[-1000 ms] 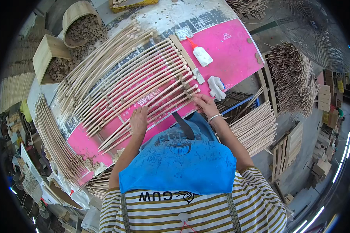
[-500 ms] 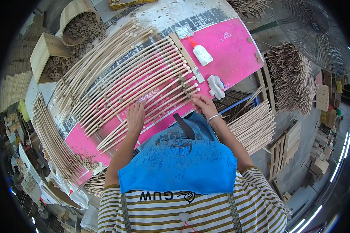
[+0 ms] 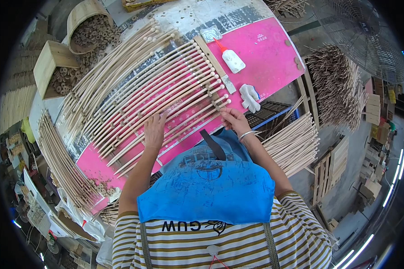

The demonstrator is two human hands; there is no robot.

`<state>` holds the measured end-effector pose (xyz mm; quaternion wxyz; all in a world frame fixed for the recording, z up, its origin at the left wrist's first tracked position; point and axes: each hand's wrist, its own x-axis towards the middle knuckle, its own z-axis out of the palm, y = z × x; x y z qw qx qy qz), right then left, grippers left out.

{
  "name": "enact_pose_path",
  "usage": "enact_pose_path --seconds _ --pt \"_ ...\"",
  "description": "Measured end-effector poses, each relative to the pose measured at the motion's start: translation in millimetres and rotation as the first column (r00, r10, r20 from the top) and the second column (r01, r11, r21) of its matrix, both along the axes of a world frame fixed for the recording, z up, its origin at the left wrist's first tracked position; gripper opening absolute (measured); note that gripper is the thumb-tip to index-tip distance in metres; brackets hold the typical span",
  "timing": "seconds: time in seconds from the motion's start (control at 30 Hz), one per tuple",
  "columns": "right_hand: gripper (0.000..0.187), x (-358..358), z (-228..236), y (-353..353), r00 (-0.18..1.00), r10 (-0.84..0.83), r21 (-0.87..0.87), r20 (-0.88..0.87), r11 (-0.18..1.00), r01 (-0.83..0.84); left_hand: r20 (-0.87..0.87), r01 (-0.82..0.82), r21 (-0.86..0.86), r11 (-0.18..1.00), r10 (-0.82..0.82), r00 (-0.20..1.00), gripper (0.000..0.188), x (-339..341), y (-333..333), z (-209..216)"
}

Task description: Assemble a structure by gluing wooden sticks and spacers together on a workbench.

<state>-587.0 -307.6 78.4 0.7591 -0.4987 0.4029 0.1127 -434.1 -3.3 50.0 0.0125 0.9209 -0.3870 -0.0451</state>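
Observation:
My left hand [image 3: 154,131] lies over the near sticks, palm down and fingers stretched out, at the left of their middle. At their right ends my right hand [image 3: 236,121] is closed in a pinch at the end of the nearest wooden stick [image 3: 184,133]; the fingers hide that tip. Beyond it lies a row of wooden sticks [image 3: 166,84], side by side, with small round balls on their right ends. Brown wooden rings [image 3: 214,102] sit along several of them. A straight wooden bar [image 3: 214,64] stands across the ball ends.
A white glue bottle [image 3: 232,61] with a red nozzle and a white glove [image 3: 249,97] lie on the pink board [image 3: 274,58]. A round tub [image 3: 82,22] and a wooden box [image 3: 46,67] spill rings at far left. Stick bundles [image 3: 294,144] stand right, beside a fan [image 3: 362,38].
Near my left hand, the left end of one near stick has shifted away from me, leaving a wider gap. My left hand has moved slightly left; my right hand stays at the stick ends.

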Motion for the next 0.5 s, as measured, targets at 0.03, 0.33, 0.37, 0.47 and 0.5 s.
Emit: enact_pose_path --seconds 0.03,0.33,0.37,0.47,0.5 --pt "0.029 0 0 0 1.000 -0.001 0.000 0.001 1.000 0.001 -0.002 -0.009 0.011 1.000 0.009 1.000 0.045 0 0 -1" --pt "0.027 1 1 1 0.999 -0.019 0.005 -0.048 1.000 0.020 -0.105 -0.039 -0.057 0.998 0.032 0.994 0.054 4 0 7" --pt "0.027 1 1 1 0.999 -0.019 0.003 -0.044 1.000 0.019 -0.106 -0.037 -0.057 0.998 0.031 0.994 0.054 4 -2 8" --pt "0.026 3 -2 2 1.000 -0.019 0.000 -0.022 1.000 0.019 -0.132 -0.063 -0.031 0.998 0.059 0.990 0.055 6 -4 9" --pt "0.025 4 -3 2 1.000 -0.021 -0.003 -0.005 1.000 0.021 -0.128 -0.041 -0.052 0.998 0.034 0.991 0.053 6 -4 8"
